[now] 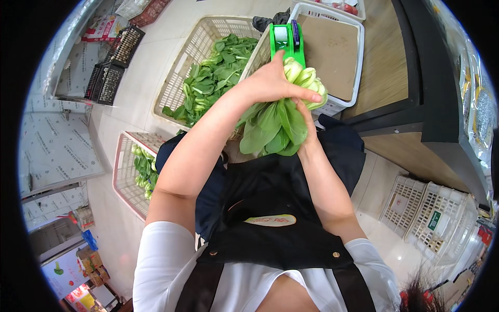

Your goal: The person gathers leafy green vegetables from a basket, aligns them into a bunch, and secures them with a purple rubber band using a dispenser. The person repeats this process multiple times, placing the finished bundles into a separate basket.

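Observation:
A bunch of green bok choy [280,124] is in my hands, pale stems towards the upper right, leaves hanging towards my apron. My left hand [275,82] grips across it just below the stem ends, thumb and a finger spread apart; its other fingers are hidden. My right hand [308,121] holds the bunch from the right side, partly hidden behind the leaves. Just beyond the stems stands a green tape dispenser [286,43] with a white roll and a purple roll. It sits at the left edge of a white plastic crate [358,66] topped with a brown board [331,54].
Loose bok choy [222,66] lies in a large cream crate [171,85] ahead left. A pink-rimmed crate [121,175] at my left holds more bunches. A wood-panelled counter [390,58] borders my right, with stacked white crates [429,218] behind. Black crates [113,74] stand far left.

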`<state>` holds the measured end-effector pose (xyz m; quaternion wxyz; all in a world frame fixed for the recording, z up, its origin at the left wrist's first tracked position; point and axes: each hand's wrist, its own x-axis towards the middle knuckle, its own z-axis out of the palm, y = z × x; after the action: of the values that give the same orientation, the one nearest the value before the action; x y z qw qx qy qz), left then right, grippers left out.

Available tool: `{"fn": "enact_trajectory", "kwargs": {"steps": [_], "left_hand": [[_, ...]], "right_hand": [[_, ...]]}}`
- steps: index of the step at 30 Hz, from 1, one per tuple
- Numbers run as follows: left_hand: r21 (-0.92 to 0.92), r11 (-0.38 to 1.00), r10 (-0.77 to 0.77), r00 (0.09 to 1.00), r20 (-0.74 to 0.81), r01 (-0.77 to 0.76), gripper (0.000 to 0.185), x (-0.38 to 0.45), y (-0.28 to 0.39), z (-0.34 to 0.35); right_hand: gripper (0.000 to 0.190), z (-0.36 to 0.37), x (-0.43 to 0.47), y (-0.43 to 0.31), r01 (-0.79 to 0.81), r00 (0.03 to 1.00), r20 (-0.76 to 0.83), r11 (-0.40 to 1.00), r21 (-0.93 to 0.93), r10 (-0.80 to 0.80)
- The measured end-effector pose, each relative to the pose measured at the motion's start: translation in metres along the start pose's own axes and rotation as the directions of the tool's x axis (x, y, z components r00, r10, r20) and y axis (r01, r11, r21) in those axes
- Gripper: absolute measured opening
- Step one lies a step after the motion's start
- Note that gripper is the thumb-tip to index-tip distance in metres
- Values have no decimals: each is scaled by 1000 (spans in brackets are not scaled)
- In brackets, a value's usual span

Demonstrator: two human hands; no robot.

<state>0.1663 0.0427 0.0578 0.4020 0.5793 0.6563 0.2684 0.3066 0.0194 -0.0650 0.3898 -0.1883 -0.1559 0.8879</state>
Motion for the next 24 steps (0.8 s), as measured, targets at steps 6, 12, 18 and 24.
{"fn": "enact_trajectory", "kwargs": {"steps": [6,12,18,24], "left_hand": [[64,995,87,976,-198,-76,102,-29,25,15],[-57,997,-52,983,-179,42,84,-28,26,9],[-273,934,185,964,-189,-232,73,-28,16,3],[-309,927,169,973,-157,-211,69,-24,23,-4]], "right_hand": [[71,18,0,-15,137,989,-37,987,-81,-140],[66,27,-2,-26,165,985,-26,979,-123,-169],[71,34,-8,-30,180,982,-15,960,-214,-187],[74,35,-4,-27,225,972,5,923,-311,-235]]}}
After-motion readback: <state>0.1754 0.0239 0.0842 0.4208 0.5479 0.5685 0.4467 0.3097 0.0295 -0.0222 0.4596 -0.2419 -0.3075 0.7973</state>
